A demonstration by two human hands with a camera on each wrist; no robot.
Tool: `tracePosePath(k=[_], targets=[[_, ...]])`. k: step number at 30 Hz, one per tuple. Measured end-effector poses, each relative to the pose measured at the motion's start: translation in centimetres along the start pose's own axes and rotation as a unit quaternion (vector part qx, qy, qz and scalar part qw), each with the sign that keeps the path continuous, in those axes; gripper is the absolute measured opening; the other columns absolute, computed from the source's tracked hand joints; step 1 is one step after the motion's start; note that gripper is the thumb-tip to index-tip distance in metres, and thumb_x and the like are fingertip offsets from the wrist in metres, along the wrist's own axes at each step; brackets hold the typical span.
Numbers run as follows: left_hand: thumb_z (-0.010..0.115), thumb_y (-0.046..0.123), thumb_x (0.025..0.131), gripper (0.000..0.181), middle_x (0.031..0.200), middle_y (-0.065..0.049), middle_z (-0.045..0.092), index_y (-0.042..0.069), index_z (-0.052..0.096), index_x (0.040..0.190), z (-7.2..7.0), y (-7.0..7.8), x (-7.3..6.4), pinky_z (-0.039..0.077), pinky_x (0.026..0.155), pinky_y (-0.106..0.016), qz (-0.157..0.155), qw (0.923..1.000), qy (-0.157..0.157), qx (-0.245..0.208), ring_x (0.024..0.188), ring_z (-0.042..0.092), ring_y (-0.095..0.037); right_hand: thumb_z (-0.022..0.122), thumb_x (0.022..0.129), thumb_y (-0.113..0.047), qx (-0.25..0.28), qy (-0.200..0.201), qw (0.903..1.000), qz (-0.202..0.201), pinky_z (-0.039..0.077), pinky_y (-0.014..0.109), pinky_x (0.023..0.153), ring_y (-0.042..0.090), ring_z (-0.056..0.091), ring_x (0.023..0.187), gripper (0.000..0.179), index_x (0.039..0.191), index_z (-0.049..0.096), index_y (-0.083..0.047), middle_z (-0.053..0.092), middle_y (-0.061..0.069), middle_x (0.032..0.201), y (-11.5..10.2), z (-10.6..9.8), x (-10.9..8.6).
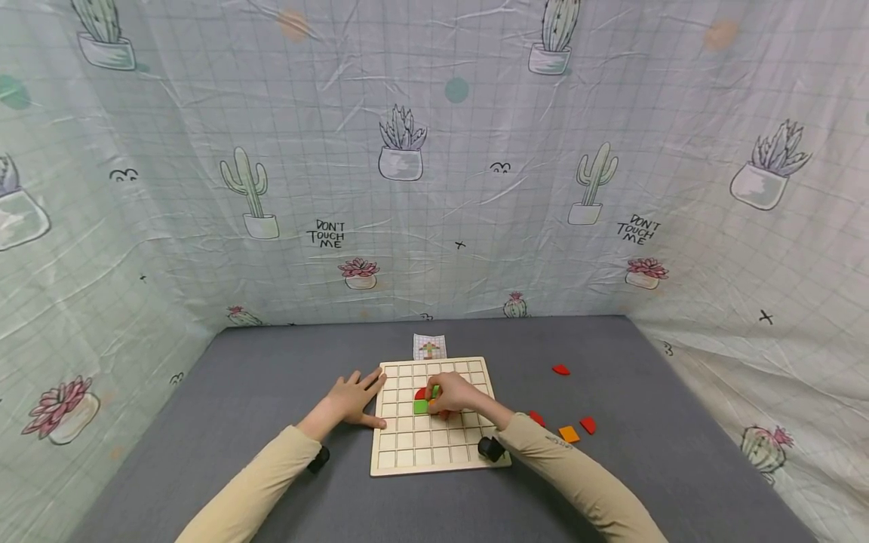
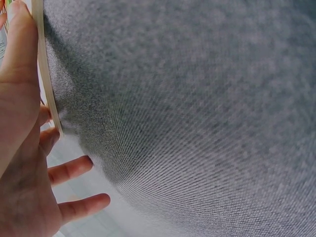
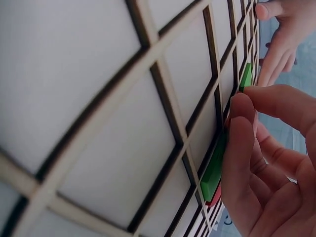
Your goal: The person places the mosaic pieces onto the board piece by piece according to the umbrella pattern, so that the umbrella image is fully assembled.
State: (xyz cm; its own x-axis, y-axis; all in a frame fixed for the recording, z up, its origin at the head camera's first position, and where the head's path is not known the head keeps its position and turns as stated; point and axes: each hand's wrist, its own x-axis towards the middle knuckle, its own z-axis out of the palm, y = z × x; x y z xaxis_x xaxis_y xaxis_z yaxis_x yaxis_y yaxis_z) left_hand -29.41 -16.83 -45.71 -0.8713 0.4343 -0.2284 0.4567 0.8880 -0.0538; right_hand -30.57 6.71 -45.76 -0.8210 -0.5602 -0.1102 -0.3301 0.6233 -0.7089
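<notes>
A wooden grid board (image 1: 400,458) lies on the grey table, with several coloured tiles in its middle cells. My left hand (image 1: 349,400) rests at the board's left edge, fingers spread and thumb on the rim. My right hand (image 1: 453,394) is over the middle of the board, its fingers curled and tips together at a small orange tile (image 1: 431,403), mostly hidden by them. Around those fingertips are a green square tile (image 1: 421,407) and a red rounded tile (image 1: 420,394). In the right wrist view a green tile (image 3: 213,170) sits in the grid beside the thumb.
A small pattern card (image 1: 430,347) lies behind the board. On the table to the right are loose red tiles (image 1: 560,369) and an orange square tile (image 1: 569,434), one red piece partly behind the right sleeve. A printed cloth (image 1: 462,204) hangs around the table.
</notes>
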Motion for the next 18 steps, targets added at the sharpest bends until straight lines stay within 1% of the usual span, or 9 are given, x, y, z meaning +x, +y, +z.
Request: tracePosePath(k=[3, 8, 12, 15, 18], targets=[[0.052, 0.065, 0.073, 0.093, 0.15, -0.006, 0.019, 0.012, 0.022, 0.143, 0.0, 0.0, 0.0, 0.029, 0.096, -0.058, 0.001, 1.0, 0.0, 0.0, 0.13, 0.028, -0.041, 0.068, 0.076, -0.007, 0.014, 0.001, 0.9999, -0.005, 0.048, 0.028, 0.047, 0.02, 0.062, 0.051, 0.013, 0.086, 0.061, -0.003, 0.065, 0.009, 0.063, 0.3, -0.3, -0.1], [0.051, 0.066, 0.073, 0.093, 0.15, -0.006, 0.019, 0.012, 0.022, 0.143, 0.0, 0.0, 0.1, 0.03, 0.096, -0.057, 0.001, 1.0, -0.001, 0.006, 0.13, 0.028, -0.04, 0.068, 0.077, -0.01, 0.013, 0.016, 0.9996, -0.017, 0.048, 0.028, 0.046, 0.02, 0.061, 0.051, 0.015, 0.089, 0.062, -0.002, 0.064, 0.009, 0.066, 1.0, -1.2, -0.8], [0.051, 0.066, 0.073, 0.093, 0.15, -0.006, 0.019, 0.012, 0.022, 0.143, 0.1, -0.1, 0.2, 0.03, 0.096, -0.057, 0.0, 1.0, 0.003, 0.008, 0.13, 0.028, -0.04, 0.067, 0.078, -0.011, 0.018, 0.021, 0.9995, -0.013, 0.049, 0.029, 0.046, 0.021, 0.061, 0.051, 0.015, 0.089, 0.062, -0.001, 0.062, 0.008, 0.067, 1.7, -2.2, -1.6], [0.052, 0.065, 0.073, 0.094, 0.15, -0.006, 0.019, 0.011, 0.022, 0.143, 0.0, -0.1, 0.1, 0.029, 0.096, -0.057, 0.002, 1.0, 0.003, 0.005, 0.129, 0.028, -0.041, 0.067, 0.078, -0.01, 0.022, 0.022, 0.9994, -0.011, 0.049, 0.03, 0.048, 0.021, 0.062, 0.053, 0.014, 0.089, 0.062, -0.001, 0.063, 0.009, 0.069, 2.4, -2.8, -2.2], [0.052, 0.065, 0.073, 0.094, 0.149, -0.007, 0.02, 0.01, 0.022, 0.143, -0.1, -0.1, 0.0, 0.029, 0.096, -0.058, 0.003, 1.0, 0.002, 0.001, 0.129, 0.028, -0.042, 0.066, 0.079, -0.011, 0.02, 0.027, 0.9994, -0.009, 0.049, 0.029, 0.049, 0.019, 0.061, 0.053, 0.014, 0.089, 0.062, -0.002, 0.063, 0.008, 0.069, 3.2, -3.2, -2.7]])
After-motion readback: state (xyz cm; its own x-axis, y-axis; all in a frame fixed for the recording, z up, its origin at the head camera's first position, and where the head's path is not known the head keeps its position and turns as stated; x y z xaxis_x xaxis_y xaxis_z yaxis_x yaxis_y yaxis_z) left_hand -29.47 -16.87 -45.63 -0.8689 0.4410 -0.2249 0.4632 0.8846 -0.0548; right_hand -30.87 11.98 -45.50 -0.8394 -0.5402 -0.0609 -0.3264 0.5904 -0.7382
